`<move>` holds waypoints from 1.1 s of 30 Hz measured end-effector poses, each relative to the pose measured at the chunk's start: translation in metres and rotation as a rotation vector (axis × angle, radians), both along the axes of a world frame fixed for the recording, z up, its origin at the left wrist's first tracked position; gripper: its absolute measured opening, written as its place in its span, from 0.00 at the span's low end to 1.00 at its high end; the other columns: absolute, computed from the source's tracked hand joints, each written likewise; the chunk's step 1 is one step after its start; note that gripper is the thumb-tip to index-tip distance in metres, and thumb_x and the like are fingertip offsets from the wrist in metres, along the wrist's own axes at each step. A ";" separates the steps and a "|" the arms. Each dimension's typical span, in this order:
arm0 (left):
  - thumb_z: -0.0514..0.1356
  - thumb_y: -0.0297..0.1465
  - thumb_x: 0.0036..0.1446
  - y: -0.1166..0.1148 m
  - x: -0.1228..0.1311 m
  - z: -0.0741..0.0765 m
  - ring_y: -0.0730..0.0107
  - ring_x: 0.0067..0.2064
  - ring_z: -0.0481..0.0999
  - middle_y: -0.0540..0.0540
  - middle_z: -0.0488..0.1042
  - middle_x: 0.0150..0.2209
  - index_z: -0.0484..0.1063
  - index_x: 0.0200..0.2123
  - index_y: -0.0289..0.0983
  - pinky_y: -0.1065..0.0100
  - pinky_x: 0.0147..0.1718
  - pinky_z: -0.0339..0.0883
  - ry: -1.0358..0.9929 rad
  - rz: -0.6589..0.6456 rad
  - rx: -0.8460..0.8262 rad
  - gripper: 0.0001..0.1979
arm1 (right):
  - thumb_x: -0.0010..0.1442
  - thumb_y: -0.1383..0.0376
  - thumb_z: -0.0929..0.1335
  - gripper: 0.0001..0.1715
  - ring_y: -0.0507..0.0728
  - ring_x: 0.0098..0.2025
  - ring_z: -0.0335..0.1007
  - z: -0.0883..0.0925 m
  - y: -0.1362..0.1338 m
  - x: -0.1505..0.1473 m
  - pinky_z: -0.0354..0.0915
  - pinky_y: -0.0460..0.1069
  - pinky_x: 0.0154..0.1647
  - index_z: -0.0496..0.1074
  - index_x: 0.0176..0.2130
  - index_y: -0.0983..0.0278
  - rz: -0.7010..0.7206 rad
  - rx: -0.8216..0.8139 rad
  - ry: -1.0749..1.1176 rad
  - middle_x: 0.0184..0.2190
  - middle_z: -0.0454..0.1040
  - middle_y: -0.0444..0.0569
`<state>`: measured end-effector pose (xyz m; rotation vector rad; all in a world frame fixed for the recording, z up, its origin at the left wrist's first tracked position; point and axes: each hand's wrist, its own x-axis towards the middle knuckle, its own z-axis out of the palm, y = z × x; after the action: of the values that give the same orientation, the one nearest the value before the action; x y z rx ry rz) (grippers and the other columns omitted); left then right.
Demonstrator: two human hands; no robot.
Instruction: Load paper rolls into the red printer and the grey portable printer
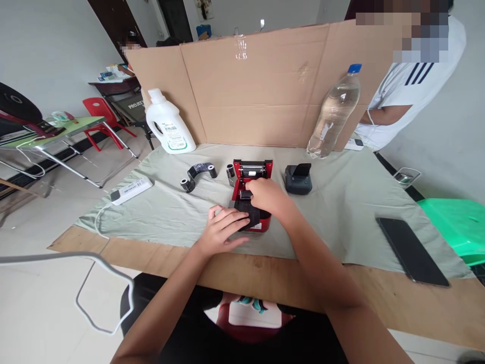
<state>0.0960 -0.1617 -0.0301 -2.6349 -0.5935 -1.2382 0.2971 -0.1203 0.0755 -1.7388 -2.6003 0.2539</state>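
A small red-and-black printer [267,222] sits mid-table with its lid [253,167] raised. My left hand [225,227] lies with fingers stretched over a black panel [253,215] at its front. From the right, my right hand [271,194] reaches inside, its fingers curled at the end of a small black roll [245,194]; the fingertips are partly hidden. Beside the lid stands a small dark roll [230,171]. Farther left, a strip of black ribbon on two spools [197,174] lies partly unwound. To the right is a dark grey device [298,181] with its flap up.
A cardboard screen [257,91] closes the far side, with a white jug [168,124] and a water bottle [335,114] before it. A power strip [132,190] lies left, a black phone [412,251] right. Another person [413,96] is beyond the right corner.
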 end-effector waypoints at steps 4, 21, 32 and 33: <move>0.59 0.24 0.65 0.002 0.002 -0.005 0.63 0.46 0.80 0.46 0.84 0.46 0.76 0.48 0.42 0.57 0.48 0.60 -0.058 0.045 -0.006 0.12 | 0.61 0.76 0.65 0.14 0.65 0.49 0.76 0.001 0.000 -0.001 0.62 0.53 0.43 0.78 0.41 0.66 0.001 0.014 -0.030 0.42 0.82 0.58; 0.64 0.22 0.60 0.002 0.012 -0.005 0.67 0.39 0.78 0.50 0.82 0.36 0.77 0.40 0.42 0.61 0.43 0.66 -0.285 0.056 -0.076 0.09 | 0.61 0.76 0.65 0.15 0.66 0.53 0.74 -0.016 0.023 -0.011 0.60 0.56 0.54 0.80 0.39 0.66 -0.057 -0.098 -0.111 0.43 0.82 0.61; 0.61 0.26 0.65 0.001 0.009 -0.008 0.67 0.40 0.80 0.49 0.83 0.38 0.75 0.41 0.42 0.60 0.44 0.67 -0.284 0.097 -0.074 0.05 | 0.70 0.64 0.60 0.20 0.61 0.42 0.72 0.020 0.008 0.028 0.63 0.52 0.44 0.80 0.45 0.63 0.002 0.206 0.496 0.39 0.81 0.52; 0.61 0.26 0.65 0.001 0.009 -0.007 0.67 0.40 0.80 0.49 0.83 0.38 0.75 0.41 0.42 0.60 0.44 0.67 -0.289 0.096 -0.070 0.05 | 0.70 0.65 0.60 0.20 0.63 0.48 0.71 0.020 0.011 0.030 0.64 0.53 0.49 0.79 0.49 0.64 -0.053 0.323 0.523 0.44 0.81 0.54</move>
<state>0.1047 -0.1607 -0.0375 -2.4651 -0.8115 -1.6082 0.3274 -0.1095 0.0951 -1.3989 -2.0847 0.2330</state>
